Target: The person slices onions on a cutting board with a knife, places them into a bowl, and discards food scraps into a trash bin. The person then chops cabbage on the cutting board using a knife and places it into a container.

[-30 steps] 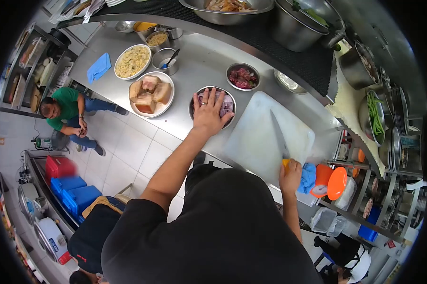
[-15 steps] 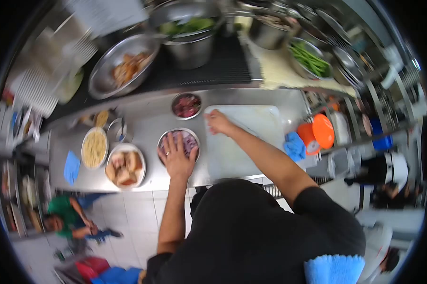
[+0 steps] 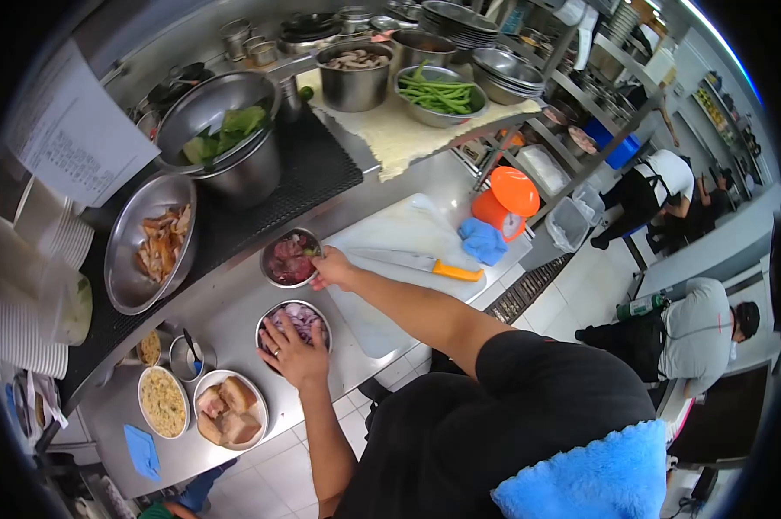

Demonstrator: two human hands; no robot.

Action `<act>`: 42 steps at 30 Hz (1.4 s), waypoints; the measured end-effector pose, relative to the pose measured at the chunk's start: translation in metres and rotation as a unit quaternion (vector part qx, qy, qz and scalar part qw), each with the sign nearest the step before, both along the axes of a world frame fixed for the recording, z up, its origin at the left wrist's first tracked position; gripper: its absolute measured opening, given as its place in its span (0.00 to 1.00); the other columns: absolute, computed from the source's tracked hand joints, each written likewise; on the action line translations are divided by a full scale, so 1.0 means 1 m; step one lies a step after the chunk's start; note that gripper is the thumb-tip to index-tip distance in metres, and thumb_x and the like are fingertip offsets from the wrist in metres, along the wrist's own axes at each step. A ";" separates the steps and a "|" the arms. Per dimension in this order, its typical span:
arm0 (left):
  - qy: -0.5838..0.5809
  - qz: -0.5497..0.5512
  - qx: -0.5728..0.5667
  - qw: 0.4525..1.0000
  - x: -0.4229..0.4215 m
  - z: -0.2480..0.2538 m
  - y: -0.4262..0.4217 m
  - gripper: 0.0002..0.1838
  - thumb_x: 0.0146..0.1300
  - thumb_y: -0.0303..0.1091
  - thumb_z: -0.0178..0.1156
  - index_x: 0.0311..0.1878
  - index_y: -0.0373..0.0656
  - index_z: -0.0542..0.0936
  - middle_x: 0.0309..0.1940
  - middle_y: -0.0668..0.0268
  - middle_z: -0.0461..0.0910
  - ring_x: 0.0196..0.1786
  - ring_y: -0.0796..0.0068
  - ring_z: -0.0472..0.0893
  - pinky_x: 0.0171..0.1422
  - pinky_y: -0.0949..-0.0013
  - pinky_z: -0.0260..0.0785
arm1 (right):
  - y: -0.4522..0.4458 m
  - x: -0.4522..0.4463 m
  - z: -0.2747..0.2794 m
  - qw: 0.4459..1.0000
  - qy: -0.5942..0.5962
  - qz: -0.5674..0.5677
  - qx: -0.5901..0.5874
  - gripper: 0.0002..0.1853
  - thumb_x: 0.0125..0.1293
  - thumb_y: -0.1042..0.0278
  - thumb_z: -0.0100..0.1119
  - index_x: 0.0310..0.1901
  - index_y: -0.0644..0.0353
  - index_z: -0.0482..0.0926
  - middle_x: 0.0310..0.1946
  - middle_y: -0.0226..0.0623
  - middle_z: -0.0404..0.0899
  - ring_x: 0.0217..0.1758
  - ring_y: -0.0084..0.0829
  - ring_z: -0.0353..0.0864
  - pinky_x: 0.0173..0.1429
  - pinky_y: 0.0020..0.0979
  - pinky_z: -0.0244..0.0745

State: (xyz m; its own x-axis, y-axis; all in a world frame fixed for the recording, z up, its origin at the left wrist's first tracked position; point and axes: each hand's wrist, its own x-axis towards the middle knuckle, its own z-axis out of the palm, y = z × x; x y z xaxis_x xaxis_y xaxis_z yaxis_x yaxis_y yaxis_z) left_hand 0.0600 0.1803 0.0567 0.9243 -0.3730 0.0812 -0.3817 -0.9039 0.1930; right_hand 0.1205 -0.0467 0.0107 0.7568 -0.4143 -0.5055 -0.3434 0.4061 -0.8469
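Note:
My left hand point(image 3: 295, 353) lies spread, with fingers apart, over a metal bowl of sliced purple onion point(image 3: 302, 322). My right hand point(image 3: 331, 270) pinches the right rim of a smaller metal bowl of dark red pieces point(image 3: 290, 259), just behind the onion bowl. To the right is a white cutting board point(image 3: 382, 303). On it rests a knife point(image 3: 458, 272) with a yellow handle, its blade pointing left, touched by neither hand. A plate of meat chunks point(image 3: 228, 410) stands left of the onion bowl.
Left on the counter are a bowl of yellowish chopped food point(image 3: 163, 403) and a blue cloth point(image 3: 142, 451). Another blue cloth point(image 3: 483, 240) and an orange container point(image 3: 497, 210) stand right of the board. A raised shelf holds green beans point(image 3: 439, 93). Two people point(image 3: 689, 333) point(image 3: 650, 186) are at the right.
My right hand has let go of the knife, crossed leftward over the board and taken hold of the small bowl's rim. My left hand stays on the onion bowl. The view has turned right.

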 end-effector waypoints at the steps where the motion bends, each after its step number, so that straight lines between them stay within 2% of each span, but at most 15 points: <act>1: 0.000 0.002 0.003 1.000 0.002 0.000 0.001 0.44 0.74 0.69 0.50 0.85 0.53 0.60 0.86 0.49 0.53 0.86 0.44 0.52 0.88 0.35 0.33 | -0.011 -0.022 0.007 1.000 -0.016 -0.004 -0.001 0.16 0.79 0.67 0.51 0.62 0.64 0.71 0.35 0.45 0.83 0.26 0.35 0.85 0.32 0.41 0.89; 6: -0.006 0.003 0.015 1.000 0.001 0.005 -0.002 0.45 0.74 0.68 0.51 0.86 0.55 0.58 0.86 0.49 0.51 0.86 0.44 0.52 0.88 0.37 0.34 | -0.060 -0.165 0.050 0.995 -0.073 -0.056 -0.035 0.16 0.79 0.64 0.53 0.61 0.64 0.75 0.31 0.41 0.83 0.26 0.31 0.86 0.33 0.39 0.89; 11: -0.108 -0.001 0.005 0.994 -0.001 -0.006 0.001 0.45 0.75 0.66 0.52 0.86 0.52 0.57 0.86 0.50 0.51 0.87 0.46 0.51 0.88 0.37 0.36 | -0.108 -0.325 0.085 0.980 -0.057 -0.178 -0.065 0.17 0.78 0.67 0.52 0.62 0.68 0.72 0.35 0.42 0.84 0.28 0.31 0.87 0.34 0.34 0.90; 15: -0.259 0.001 -0.030 0.966 -0.010 -0.013 0.000 0.42 0.78 0.64 0.49 0.87 0.53 0.55 0.87 0.53 0.50 0.86 0.45 0.53 0.87 0.35 0.40 | -0.146 -0.442 0.074 0.960 -0.043 -0.267 -0.074 0.18 0.78 0.67 0.52 0.62 0.69 0.70 0.38 0.43 0.84 0.29 0.31 0.87 0.32 0.34 0.89; 19: -0.292 0.053 -0.040 0.954 -0.075 -0.007 -0.044 0.43 0.78 0.65 0.48 0.85 0.48 0.57 0.86 0.51 0.51 0.86 0.45 0.54 0.86 0.33 0.43 | -0.180 -0.542 0.043 0.940 -0.035 -0.336 -0.043 0.17 0.79 0.67 0.53 0.62 0.69 0.69 0.40 0.44 0.83 0.30 0.30 0.88 0.31 0.33 0.88; 22: -0.259 -0.070 -0.085 0.960 -0.135 -0.043 -0.104 0.44 0.77 0.64 0.50 0.86 0.47 0.57 0.86 0.49 0.50 0.87 0.45 0.52 0.86 0.33 0.40 | -0.198 -0.601 0.019 0.923 -0.021 -0.383 -0.013 0.16 0.79 0.67 0.53 0.60 0.69 0.70 0.40 0.42 0.83 0.29 0.29 0.86 0.28 0.31 0.86; 24: -0.077 -0.087 0.078 0.990 -0.190 -0.047 -0.153 0.46 0.76 0.64 0.53 0.86 0.46 0.55 0.86 0.47 0.49 0.87 0.45 0.49 0.87 0.33 0.37 | -0.209 -0.632 0.005 0.917 -0.007 -0.399 0.005 0.16 0.79 0.66 0.53 0.60 0.67 0.71 0.40 0.42 0.83 0.29 0.28 0.86 0.26 0.30 0.85; 26: 0.123 -0.088 0.076 0.986 -0.227 -0.035 -0.194 0.54 0.69 0.70 0.58 0.87 0.45 0.51 0.87 0.46 0.45 0.88 0.44 0.46 0.87 0.35 0.34 | -0.217 -0.653 -0.008 0.907 0.002 -0.419 0.037 0.15 0.79 0.67 0.53 0.60 0.66 0.71 0.39 0.41 0.83 0.28 0.27 0.85 0.26 0.30 0.85; 29: 0.197 -0.091 0.206 0.954 -0.251 -0.034 -0.228 0.66 0.60 0.75 0.64 0.87 0.42 0.44 0.87 0.43 0.41 0.87 0.39 0.46 0.88 0.35 0.35 | -0.233 -0.681 -0.023 0.903 0.000 -0.424 0.069 0.14 0.79 0.67 0.53 0.59 0.65 0.72 0.39 0.41 0.83 0.28 0.27 0.84 0.26 0.30 0.84; 32: 0.207 -0.082 0.291 0.930 -0.247 -0.040 -0.243 0.74 0.55 0.76 0.68 0.87 0.39 0.38 0.87 0.40 0.39 0.87 0.35 0.46 0.88 0.35 0.37 | -0.251 -0.690 -0.033 0.897 -0.002 -0.435 0.077 0.13 0.80 0.67 0.51 0.60 0.63 0.72 0.41 0.42 0.83 0.30 0.28 0.84 0.28 0.32 0.85; 33: 0.217 -0.086 0.308 0.922 -0.248 -0.035 -0.251 0.76 0.55 0.75 0.68 0.85 0.32 0.34 0.86 0.35 0.38 0.86 0.32 0.48 0.87 0.35 0.41 | -0.256 -0.690 -0.037 0.891 0.006 -0.447 0.081 0.13 0.80 0.67 0.51 0.60 0.62 0.72 0.41 0.42 0.83 0.31 0.28 0.85 0.29 0.32 0.86; 36: 0.233 -0.056 0.387 0.890 -0.252 -0.024 -0.282 0.77 0.57 0.76 0.67 0.84 0.26 0.34 0.84 0.31 0.37 0.85 0.31 0.50 0.86 0.37 0.47 | -0.275 -0.688 -0.057 0.875 0.026 -0.472 0.106 0.12 0.81 0.67 0.50 0.60 0.61 0.72 0.41 0.41 0.83 0.33 0.30 0.85 0.30 0.34 0.87; 37: 0.212 -0.047 0.411 0.885 -0.253 -0.029 -0.291 0.77 0.57 0.76 0.67 0.83 0.23 0.35 0.83 0.29 0.41 0.84 0.31 0.54 0.84 0.38 0.53 | -0.282 -0.687 -0.063 0.872 0.027 -0.476 0.109 0.12 0.80 0.68 0.50 0.60 0.61 0.72 0.41 0.41 0.83 0.33 0.30 0.85 0.30 0.34 0.87; 40: 0.211 -0.022 0.438 0.873 -0.248 -0.030 -0.313 0.75 0.58 0.76 0.67 0.83 0.23 0.37 0.83 0.28 0.45 0.82 0.32 0.59 0.83 0.39 0.56 | -0.300 -0.691 -0.090 0.873 0.040 -0.474 0.105 0.14 0.80 0.68 0.52 0.62 0.61 0.69 0.43 0.45 0.84 0.35 0.35 0.88 0.33 0.38 0.90; 42: 0.206 0.001 0.437 0.875 -0.243 -0.035 -0.322 0.77 0.55 0.76 0.69 0.83 0.23 0.39 0.81 0.28 0.52 0.78 0.34 0.66 0.79 0.40 0.63 | -0.315 -0.692 -0.093 0.866 0.055 -0.479 0.133 0.15 0.80 0.68 0.52 0.62 0.61 0.68 0.44 0.46 0.83 0.36 0.36 0.87 0.35 0.40 0.91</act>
